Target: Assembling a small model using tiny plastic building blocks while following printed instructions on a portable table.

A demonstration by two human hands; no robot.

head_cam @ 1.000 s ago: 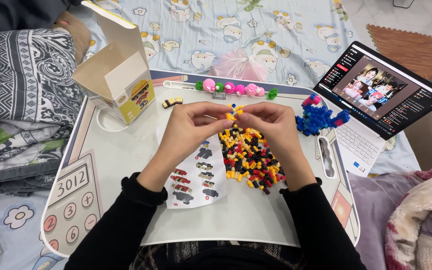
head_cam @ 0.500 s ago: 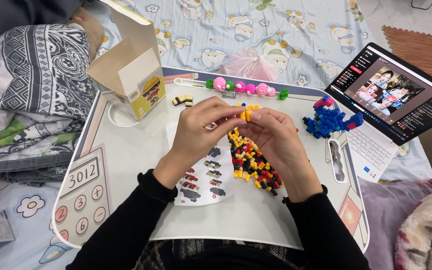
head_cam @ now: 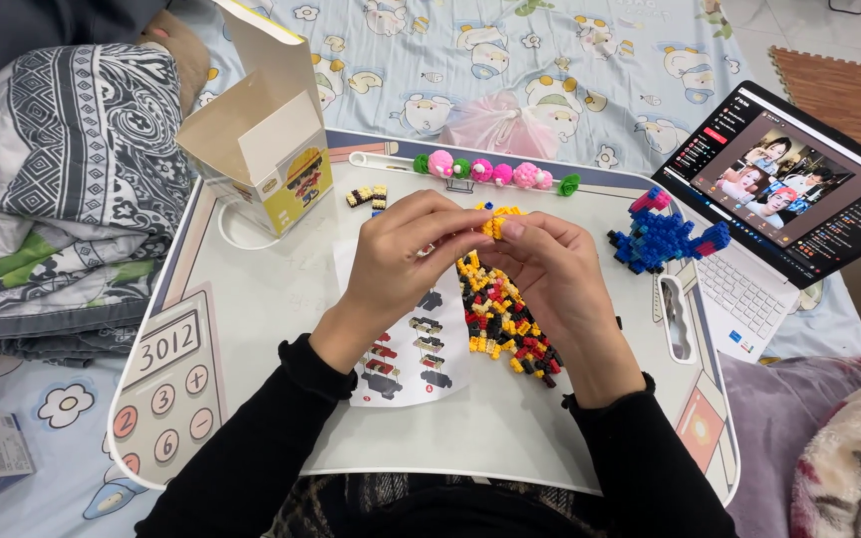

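My left hand (head_cam: 406, 254) and my right hand (head_cam: 555, 274) meet above a white lap tray (head_cam: 261, 299), both pinching a small yellow block piece (head_cam: 498, 223) between their fingertips. Under the hands lies a heap of tiny yellow, red and black blocks (head_cam: 505, 319). A printed instruction sheet (head_cam: 406, 359) lies beneath my left wrist. A small brown and yellow built piece (head_cam: 366, 197) sits further back on the tray.
An open cardboard box (head_cam: 266, 139) stands at the tray's back left. A pink and green block figure (head_cam: 495, 171) and a blue block figure (head_cam: 665, 237) sit at the back and right. An open laptop (head_cam: 784, 194) is to the right, folded blankets (head_cam: 62, 189) to the left.
The view has shifted slightly and the hands have stayed together over the block heap, still working the yellow piece between the fingertips.
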